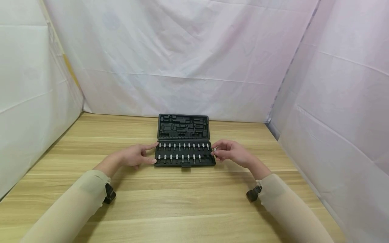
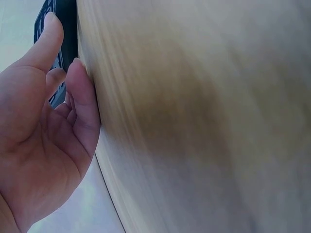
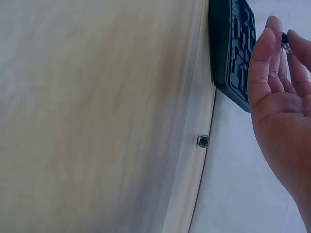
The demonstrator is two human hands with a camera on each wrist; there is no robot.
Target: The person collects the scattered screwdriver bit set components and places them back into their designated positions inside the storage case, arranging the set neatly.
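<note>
An open black socket case (image 1: pixel 168 165) lies on the table, its base holding two rows of silver bit sockets (image 1: pixel 182 157). The front row stops short of the right end, where bare recesses show. My left hand (image 1: pixel 135 156) touches the left edge of the case, index finger at the hinge side and thumb at the front corner. At the right edge, my right hand (image 1: pixel 232 153) pinches a small bit socket (image 3: pixel 285 41) between thumb and fingers. The right wrist view shows another small socket (image 3: pixel 203 141) on the table, apart from the hand.
The lid (image 1: pixel 183 127) leans back behind the base, with moulded recesses facing me. A latch (image 1: pixel 186 166) juts from the front edge. White cloth walls (image 1: pixel 182 60) stand behind and beside the wooden table (image 1: pixel 182 202).
</note>
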